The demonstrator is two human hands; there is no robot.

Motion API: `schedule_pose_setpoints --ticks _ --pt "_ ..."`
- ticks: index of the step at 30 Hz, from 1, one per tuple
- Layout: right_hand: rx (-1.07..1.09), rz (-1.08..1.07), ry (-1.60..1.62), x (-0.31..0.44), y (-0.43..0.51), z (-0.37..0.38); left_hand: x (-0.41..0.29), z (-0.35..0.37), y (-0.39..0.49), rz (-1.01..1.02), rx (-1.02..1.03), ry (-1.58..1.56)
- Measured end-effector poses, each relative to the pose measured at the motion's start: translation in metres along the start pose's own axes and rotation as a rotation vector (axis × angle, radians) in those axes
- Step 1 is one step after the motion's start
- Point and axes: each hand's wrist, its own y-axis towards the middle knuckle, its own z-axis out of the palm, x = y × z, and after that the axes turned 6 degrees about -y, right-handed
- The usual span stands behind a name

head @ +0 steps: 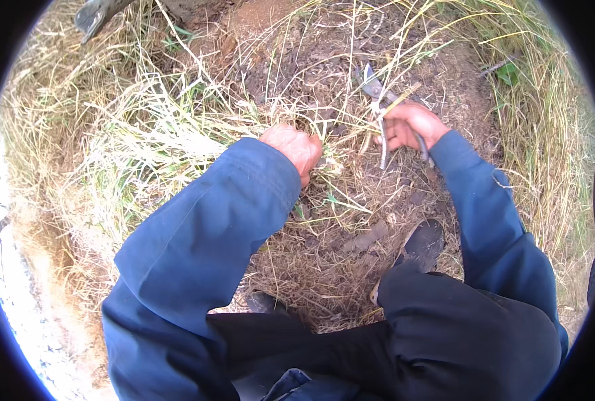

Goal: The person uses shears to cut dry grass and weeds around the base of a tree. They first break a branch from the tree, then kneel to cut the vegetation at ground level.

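Observation:
My left hand is closed in a fist around a bunch of grass stems, near the middle of the view. Cut or pulled grass spreads out to the left of it. My right hand, further right, holds a pair of pruning shears; their metal blades point up and away from me, and the handles run down past my fingers. A few dry stalks cross in front of the shears and the right hand. Part of the handles is hidden by the hand.
Dry standing grass grows along the right side. Bare soil with straw lies beyond my right hand. A cut grey branch is at the upper left. My shoe rests on straw-covered ground below the hands. The lower left is brightly lit.

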Motion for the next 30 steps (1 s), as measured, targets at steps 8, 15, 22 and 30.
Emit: schedule_pose_setpoints --ticks 8,15,22,30 --pt "0.283 0.342 -0.220 -0.004 -0.027 0.015 0.019 0.002 -0.011 -0.059 -0.083 0.093" --pt "0.272 0.414 -0.237 0.014 0.042 0.059 0.028 -0.017 -0.006 -0.106 -0.153 0.140" --pt "-0.089 0.163 -0.381 0.003 0.039 0.077 0.022 -0.004 -0.020 -0.050 -0.121 -0.022" --pt "0.319 0.319 -0.426 -0.028 -0.009 0.120 0.021 0.025 -0.113 -0.083 0.082 0.058"
